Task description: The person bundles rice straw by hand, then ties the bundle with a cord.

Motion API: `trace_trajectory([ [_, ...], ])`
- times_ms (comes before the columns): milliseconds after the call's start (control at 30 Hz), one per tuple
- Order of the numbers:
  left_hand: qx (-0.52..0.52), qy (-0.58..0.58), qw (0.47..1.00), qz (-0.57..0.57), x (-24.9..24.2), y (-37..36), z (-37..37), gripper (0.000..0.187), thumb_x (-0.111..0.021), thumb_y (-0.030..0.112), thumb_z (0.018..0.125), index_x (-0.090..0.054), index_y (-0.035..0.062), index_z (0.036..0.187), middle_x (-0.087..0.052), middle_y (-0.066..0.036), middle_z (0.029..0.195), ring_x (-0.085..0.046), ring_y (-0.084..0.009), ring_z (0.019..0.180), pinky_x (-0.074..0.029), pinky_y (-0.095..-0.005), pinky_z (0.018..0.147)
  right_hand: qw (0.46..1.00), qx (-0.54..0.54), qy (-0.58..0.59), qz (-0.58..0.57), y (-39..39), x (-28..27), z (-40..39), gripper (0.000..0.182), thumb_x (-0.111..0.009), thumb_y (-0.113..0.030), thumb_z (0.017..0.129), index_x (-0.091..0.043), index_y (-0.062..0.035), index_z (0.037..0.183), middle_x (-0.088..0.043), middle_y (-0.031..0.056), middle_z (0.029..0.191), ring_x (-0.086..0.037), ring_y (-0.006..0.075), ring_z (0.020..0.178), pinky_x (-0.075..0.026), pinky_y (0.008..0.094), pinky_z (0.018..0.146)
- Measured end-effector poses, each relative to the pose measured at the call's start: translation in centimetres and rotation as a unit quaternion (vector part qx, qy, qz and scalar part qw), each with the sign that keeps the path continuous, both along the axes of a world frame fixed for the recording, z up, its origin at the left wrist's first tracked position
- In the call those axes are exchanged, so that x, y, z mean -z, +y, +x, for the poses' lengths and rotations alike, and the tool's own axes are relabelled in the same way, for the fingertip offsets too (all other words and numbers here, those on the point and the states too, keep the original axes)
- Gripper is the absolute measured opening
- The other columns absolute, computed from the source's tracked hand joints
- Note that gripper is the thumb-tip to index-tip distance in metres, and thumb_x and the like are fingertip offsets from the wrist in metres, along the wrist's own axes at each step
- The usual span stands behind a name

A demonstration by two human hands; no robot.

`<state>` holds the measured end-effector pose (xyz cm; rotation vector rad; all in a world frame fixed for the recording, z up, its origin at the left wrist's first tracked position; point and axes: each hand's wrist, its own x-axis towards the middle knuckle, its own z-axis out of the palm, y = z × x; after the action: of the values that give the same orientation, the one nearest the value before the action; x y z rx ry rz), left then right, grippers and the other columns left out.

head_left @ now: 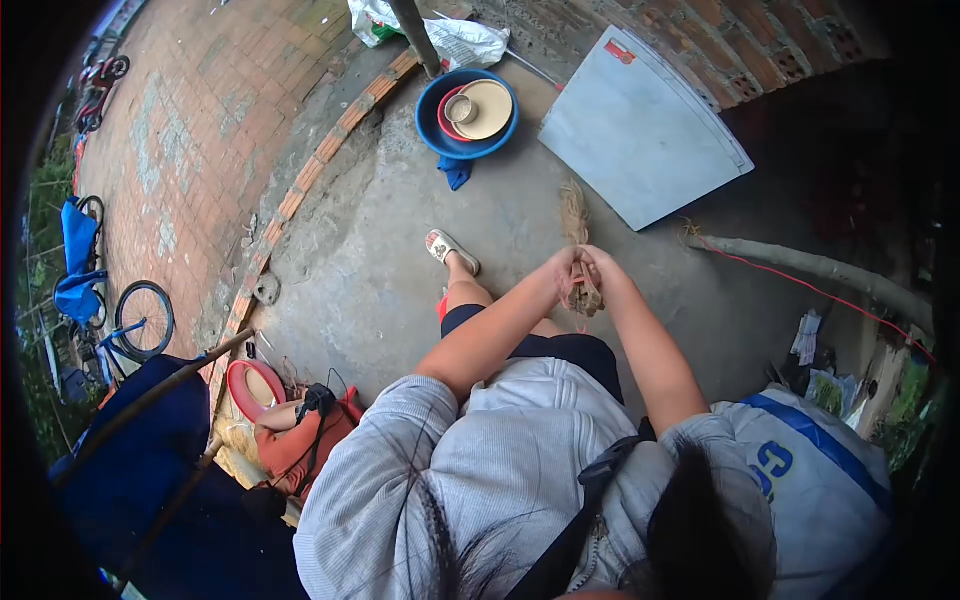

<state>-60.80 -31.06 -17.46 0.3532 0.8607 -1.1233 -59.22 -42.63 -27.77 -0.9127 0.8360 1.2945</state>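
My left hand [565, 268] and my right hand [597, 262] meet in front of my body. Both are closed around a bundle of tan, straw-like fibres [574, 212]. Its loose, frayed end points away from me, and a thicker folded end sticks out below my hands. Thin pink string [577, 291] hangs around that lower end; part of it passes between my fingers. Much of the bundle's middle is hidden by my hands, and the fingers are too small to tell apart clearly.
A blue basin [428, 127] holds a red bowl, a tan round lid and a small cup. Beyond my hands a large white board [640, 130] lies near a brick wall. A pole [830, 268] with red cord is at right. Another person [300, 445] sits at left beside a pink basin [240, 392].
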Motion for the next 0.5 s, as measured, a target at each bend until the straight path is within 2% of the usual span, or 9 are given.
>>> trace_trajectory([
  [33, -0.076, 0.096, 0.971, -0.205, 0.8, -0.6, -0.5, 0.009, -0.041, 0.007, 0.067, -0.042, -0.001, 0.071, -0.048, -0.016, 0.065, -0.045, -0.0228, 0.051, -0.043, -0.0333, 0.048, 0.999, -0.009, 0.02, -0.035, -1.5, 0.1, -0.3, 0.022, -0.042, -0.023, 0.073, -0.046, -0.0087, 0.057, -0.045, 0.0034, 0.046, -0.039, 0.0103, 0.028, -0.036, 0.0198, 0.026],
  [133, -0.072, 0.1, 0.944, -0.305, -0.1, -0.4, -1.3, 0.015, -0.042, 0.008, 0.073, -0.042, -0.007, 0.077, -0.049, -0.016, 0.069, -0.047, -0.0187, 0.051, -0.045, -0.027, 0.049, 0.98, 0.115, -0.006, -0.161, -1.6, -3.3, -1.6, 0.018, -0.04, -0.018, 0.072, -0.043, -0.0086, 0.057, -0.042, 0.002, 0.045, -0.037, 0.009, 0.025, -0.035, 0.0182, 0.022],
  [267, -0.062, 0.055, 0.977, -0.195, -3.6, 3.6, -0.5, 0.005, -0.041, 0.001, 0.072, -0.039, -0.0022, 0.074, -0.045, -0.011, 0.065, -0.047, -0.0155, 0.049, -0.046, -0.0237, 0.048, 0.981, 0.137, 0.01, -0.138, 3.0, -8.9, -0.9, 0.016, -0.043, -0.018, 0.072, -0.043, -0.0063, 0.062, -0.044, 0.003, 0.046, -0.043, 0.0117, 0.028, -0.038, 0.019, 0.024],
  [300, -0.048, 0.038, 0.987, -0.147, -3.9, 4.6, -0.2, 0.005, -0.041, 0.003, 0.071, -0.039, -0.001, 0.073, -0.045, -0.011, 0.065, -0.047, -0.0156, 0.048, -0.046, -0.0245, 0.046, 0.989, 0.128, 0.008, -0.068, 4.2, -5.5, -0.9, 0.018, -0.043, -0.02, 0.072, -0.043, -0.0071, 0.06, -0.043, 0.0024, 0.044, -0.044, 0.0115, 0.028, -0.038, 0.0185, 0.024],
  [367, -0.068, 0.027, 0.995, -0.072, -3.3, 6.5, 0.6, 0.005, -0.04, 0.003, 0.07, -0.038, -0.0011, 0.072, -0.045, -0.011, 0.064, -0.046, -0.0168, 0.047, -0.045, -0.0253, 0.044, 0.993, 0.116, -0.003, -0.017, 6.6, -7.6, -0.3, 0.022, -0.043, -0.024, 0.074, -0.044, -0.0088, 0.057, -0.043, 0.0011, 0.041, -0.043, 0.0103, 0.027, -0.038, 0.0179, 0.024],
  [400, -0.07, 0.033, 0.997, -0.027, -1.9, 7.2, 1.0, 0.006, -0.04, 0.004, 0.069, -0.038, -0.0011, 0.071, -0.044, -0.012, 0.063, -0.046, -0.0174, 0.046, -0.045, -0.0257, 0.043, 0.993, 0.116, -0.011, -0.036, 7.9, -14.0, 0.5, 0.025, -0.044, -0.026, 0.074, -0.044, -0.0097, 0.056, -0.043, 0.0006, 0.04, -0.042, 0.0094, 0.026, -0.037, 0.0179, 0.024],
  [433, -0.061, 0.034, 0.997, -0.025, -0.7, 7.6, 1.2, 0.006, -0.04, 0.004, 0.069, -0.038, -0.0011, 0.071, -0.044, -0.012, 0.063, -0.046, -0.0174, 0.046, -0.045, -0.0257, 0.043, 0.989, 0.103, -0.064, 0.08, 10.2, -9.7, 0.9, 0.028, -0.048, -0.032, 0.074, -0.045, -0.012, 0.055, -0.045, -0.0002, 0.042, -0.038, 0.0086, 0.024, -0.032, 0.0177, 0.022],
  [467, -0.04, 0.007, 0.998, 0.038, 0.5, 8.0, 1.6, 0.006, -0.04, 0.006, 0.068, -0.039, -0.0005, 0.069, -0.045, -0.011, 0.06, -0.046, -0.0182, 0.046, -0.045, -0.0265, 0.043, 0.988, 0.112, -0.066, 0.081, 10.1, -6.0, 0.6, 0.028, -0.048, -0.032, 0.074, -0.045, -0.012, 0.055, -0.045, -0.0002, 0.042, -0.038, 0.0086, 0.024, -0.032, 0.0177, 0.022],
  [500, -0.018, -0.023, 0.995, 0.1, 1.1, 8.5, 2.3, 0.007, -0.04, 0.007, 0.067, -0.041, 0.0, 0.067, -0.046, -0.011, 0.058, -0.047, -0.0191, 0.046, -0.045, -0.0272, 0.043, 0.985, 0.145, -0.085, 0.023, 10.4, -9.2, 0.8, 0.028, -0.05, -0.034, 0.073, -0.046, -0.0129, 0.055, -0.046, -0.0006, 0.043, -0.038, 0.0087, 0.025, -0.03, 0.018, 0.023],
])
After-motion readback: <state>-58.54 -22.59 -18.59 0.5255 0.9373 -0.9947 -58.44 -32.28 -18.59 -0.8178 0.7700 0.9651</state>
